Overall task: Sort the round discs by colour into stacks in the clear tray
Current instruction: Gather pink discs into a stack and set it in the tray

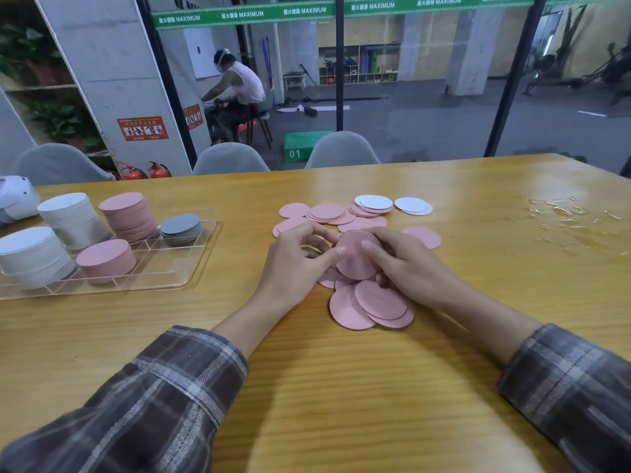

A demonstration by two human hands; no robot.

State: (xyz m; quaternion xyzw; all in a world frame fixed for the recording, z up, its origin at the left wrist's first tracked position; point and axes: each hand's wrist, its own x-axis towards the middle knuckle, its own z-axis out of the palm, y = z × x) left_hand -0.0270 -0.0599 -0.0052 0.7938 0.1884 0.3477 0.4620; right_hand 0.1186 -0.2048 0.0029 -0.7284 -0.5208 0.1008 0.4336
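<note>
Your two hands meet over the middle of the table (pixel 341 387), both on a small bundle of pink discs, the held discs (pixel 355 264), which sit tilted above the loose pile. Your right hand (pixel 409 268) grips them: thumb pressed on the top face, fingers curled round the far edge. Your left hand (pixel 293 264) has its thumb tip against the bundle's left edge and its fingers curled on the far side. They seem to pinch the discs too, though the fingertips are partly hidden.

Under and just near of the hands lie overlapping near discs (pixel 368 305), all pink. Just beyond the hands lie the far discs (pixel 324 213), also pink, some in low piles. To their right are white discs (pixel 375 202), a few on top of pink ones and two more (pixel 411 204) just beside. One lone disc (pixel 425 237), pink, lies right of your right hand.

The tray (pixel 160 268) is well to the left. In it stand five stacks:
- a far white stack (pixel 68 220)
- a near white stack (pixel 30 257)
- a far pink stack (pixel 128 216), leaning a little
- a near pink stack (pixel 106 261)
- a low grey stack (pixel 181 230) at the far right

The tray's near right compartments hold no discs.

Far right on the table is a shiny patch (pixel 573 213). Whether it is liquid or clear film I cannot tell.
</note>
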